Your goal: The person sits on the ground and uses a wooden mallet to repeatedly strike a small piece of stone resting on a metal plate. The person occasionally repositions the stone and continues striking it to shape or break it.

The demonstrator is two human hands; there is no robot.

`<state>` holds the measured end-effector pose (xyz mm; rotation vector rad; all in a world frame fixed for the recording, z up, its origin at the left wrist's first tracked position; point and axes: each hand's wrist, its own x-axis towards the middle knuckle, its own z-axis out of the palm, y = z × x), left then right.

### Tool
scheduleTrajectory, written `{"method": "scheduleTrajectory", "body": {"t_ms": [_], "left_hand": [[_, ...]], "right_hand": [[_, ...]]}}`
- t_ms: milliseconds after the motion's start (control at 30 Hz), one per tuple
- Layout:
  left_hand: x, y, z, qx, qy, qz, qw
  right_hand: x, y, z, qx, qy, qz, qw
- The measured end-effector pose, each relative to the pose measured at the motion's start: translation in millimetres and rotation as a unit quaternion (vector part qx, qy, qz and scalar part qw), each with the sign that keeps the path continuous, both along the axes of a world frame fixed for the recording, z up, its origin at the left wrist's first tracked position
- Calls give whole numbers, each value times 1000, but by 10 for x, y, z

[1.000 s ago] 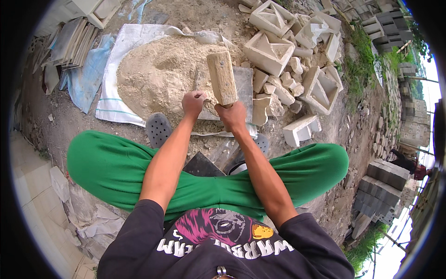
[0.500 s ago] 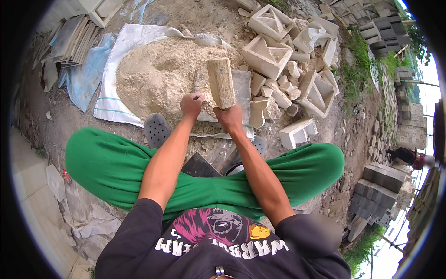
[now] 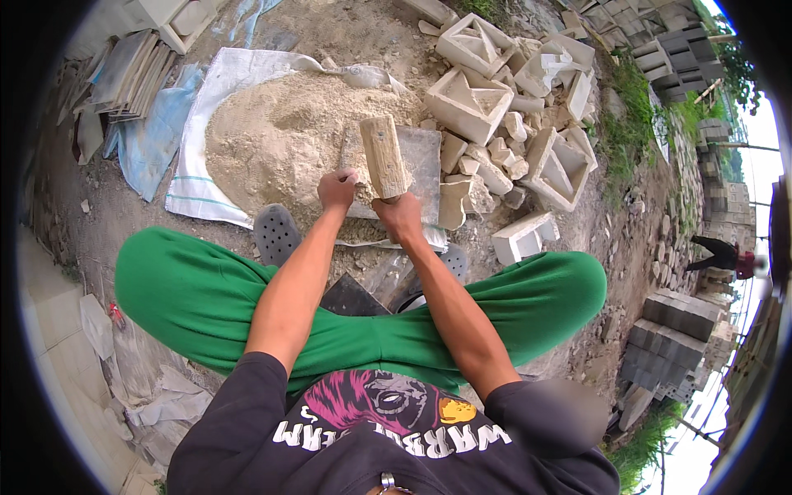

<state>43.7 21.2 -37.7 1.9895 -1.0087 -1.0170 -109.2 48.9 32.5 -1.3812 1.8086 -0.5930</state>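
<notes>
Rising from the right hand [image 3: 399,219] over a grey slab [image 3: 422,165], a chunky wooden mallet [image 3: 382,155] points away from the body, its far end tipped a little to the left. That hand is clenched at the mallet's near end, with any handle hidden inside the fingers. Whether the wood touches the slab cannot be told. Just beside it, the left hand [image 3: 337,190] is curled closed near the slab's left edge; I cannot tell whether it pinches anything.

Past the left hand spreads a heap of pale, crumbly powder [image 3: 264,148], lying on a white sack [image 3: 186,186] with thin green stripes near its left corner. Right of the slab lie broken pale chunks [image 3: 495,169] and several box-shaped blocks [image 3: 469,106], some with slanting ribs. A small hollow piece [image 3: 526,238] lies near the right knee.

Closer in are 2 grey clogs [image 3: 276,235] with holes, then a dark plate [image 3: 352,295] in front of the lap. Green trousers [image 3: 206,289] cover the wide-set knees.

Farther left are a blue plastic sheet [image 3: 153,140] and a stack of thin boards [image 3: 132,74]. Far right, beyond some grass [image 3: 631,111], stand grey bricks [image 3: 672,338] and another person [image 3: 718,252] in dark trousers.
</notes>
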Motion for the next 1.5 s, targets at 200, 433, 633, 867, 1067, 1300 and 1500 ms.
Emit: {"method": "scheduleTrajectory", "body": {"t_ms": [200, 433, 633, 867, 1067, 1300, 1500], "left_hand": [[-26, -24, 67, 32, 2, 25, 999], [-32, -13, -128, 10, 23, 63, 998], [-17, -43, 25, 32, -14, 66, 997], [-7, 6, -141, -12, 5, 52, 999], [-9, -51, -78, 23, -18, 58, 998], [32, -23, -115, -18, -20, 22, 999], [62, -88, -95, 32, -21, 38, 999]], "right_hand": [[-114, -98, 49, 112, 24, 13, 993], [3, 0, -33, 0, -21, -10, 1000], [-182, -113, -235, 99, -1, -2, 995], [1, -189, 419, -17, -28, -36, 999], [-186, -112, -67, 164, 83, 46, 982], [-31, -234, 498, -6, -34, -10, 999], [-50, 0, -60, 164, 81, 51, 982]]}}
